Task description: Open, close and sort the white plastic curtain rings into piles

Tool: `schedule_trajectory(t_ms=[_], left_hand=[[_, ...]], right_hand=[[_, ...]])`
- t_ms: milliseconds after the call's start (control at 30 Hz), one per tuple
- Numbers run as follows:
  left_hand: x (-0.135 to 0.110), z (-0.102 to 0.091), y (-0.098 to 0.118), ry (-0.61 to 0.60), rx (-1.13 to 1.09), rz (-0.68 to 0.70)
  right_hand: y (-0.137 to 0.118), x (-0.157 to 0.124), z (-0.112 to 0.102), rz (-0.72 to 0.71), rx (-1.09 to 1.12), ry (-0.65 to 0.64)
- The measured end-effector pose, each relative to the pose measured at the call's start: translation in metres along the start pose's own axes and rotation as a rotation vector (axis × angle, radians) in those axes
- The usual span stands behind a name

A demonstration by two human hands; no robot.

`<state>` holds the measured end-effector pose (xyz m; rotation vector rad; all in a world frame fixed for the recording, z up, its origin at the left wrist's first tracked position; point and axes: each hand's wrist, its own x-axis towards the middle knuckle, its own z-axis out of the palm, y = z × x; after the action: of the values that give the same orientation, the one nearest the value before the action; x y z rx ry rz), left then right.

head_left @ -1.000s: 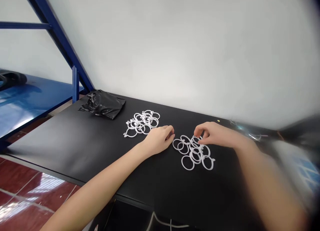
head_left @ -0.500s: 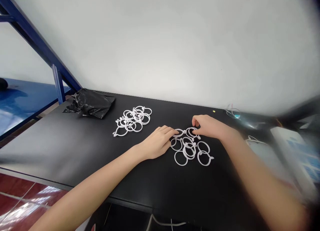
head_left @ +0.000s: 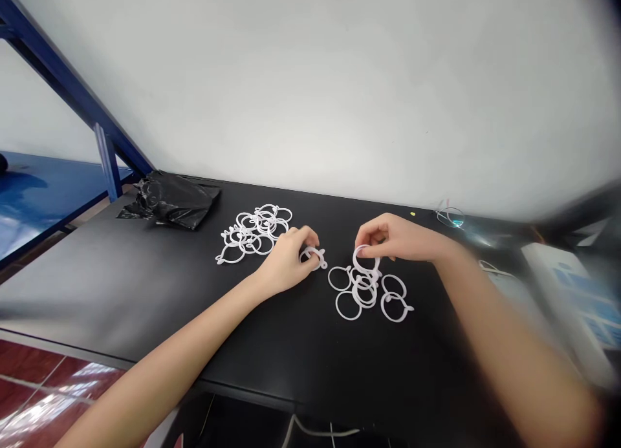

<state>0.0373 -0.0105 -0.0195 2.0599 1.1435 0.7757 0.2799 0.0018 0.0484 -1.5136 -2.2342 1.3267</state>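
Reading the bench (head_left: 111,306) from its left end, you find a black plastic bag (head_left: 177,199) near the far left corner. Beside it, nearer the far edge than the front edge, lies the left ring cluster (head_left: 250,236), white and overlapping. Your left hand (head_left: 291,259), at that cluster's right margin, has thumb and fingers closed on at least one white ring (head_left: 324,265); the exact count is unclear. Your right hand (head_left: 388,240) pinches another ring (head_left: 355,260), tilted above the right ring cluster (head_left: 365,302), which sits closer to the front edge. Handling appears partway: the two clusters lie apart, each hand is loaded, and several right-cluster rings lie flat and ungripped. A thin loop (head_left: 450,218), unidentified, lies farther right, near the far edge.
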Motion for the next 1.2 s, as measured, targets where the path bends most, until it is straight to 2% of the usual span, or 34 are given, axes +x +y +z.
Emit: schedule_trajectory(t_ms=[67, 167, 300, 500, 600, 733, 867, 967, 1100, 1200], left_hand=[[0.001, -0.004, 0.003, 0.039, -0.258, -0.14], [0.004, -0.01, 0.005, 0.07, -0.57, -0.354], [0.007, -0.013, 0.005, 0.065, -0.66, -0.438], [0.007, -0.011, 0.003, -0.011, -0.963, -0.571], [0.006, -0.011, 0.003, -0.06, -0.92, -0.505], [0.004, -0.013, 0.007, -0.199, -0.827, -0.393], [0.001, -0.015, 0.014, -0.28, -0.893, -0.311], [-0.002, -0.015, 0.017, -0.26, -0.98, -0.248], [-0.002, -0.013, 0.019, -0.161, -1.003, -0.197], [-0.002, -0.011, 0.019, -0.135, -0.971, -0.191]], right_hand=[[-0.002, 0.003, 0.008, -0.036, -0.011, -0.059], [-0.001, 0.014, 0.028, -0.083, -0.11, -0.018], [0.001, 0.023, 0.046, -0.082, -0.2, 0.046], [-0.002, 0.017, 0.032, -0.044, -0.096, 0.159], [-0.002, 0.014, 0.024, -0.069, -0.011, 0.142], [-0.005, 0.012, 0.023, -0.112, 0.056, 0.082], [-0.012, 0.011, 0.028, -0.212, 0.147, 0.064], [-0.016, 0.01, 0.03, -0.244, 0.217, 0.116], [-0.016, 0.007, 0.026, -0.195, 0.275, 0.248], [-0.015, 0.004, 0.023, -0.175, 0.306, 0.227]])
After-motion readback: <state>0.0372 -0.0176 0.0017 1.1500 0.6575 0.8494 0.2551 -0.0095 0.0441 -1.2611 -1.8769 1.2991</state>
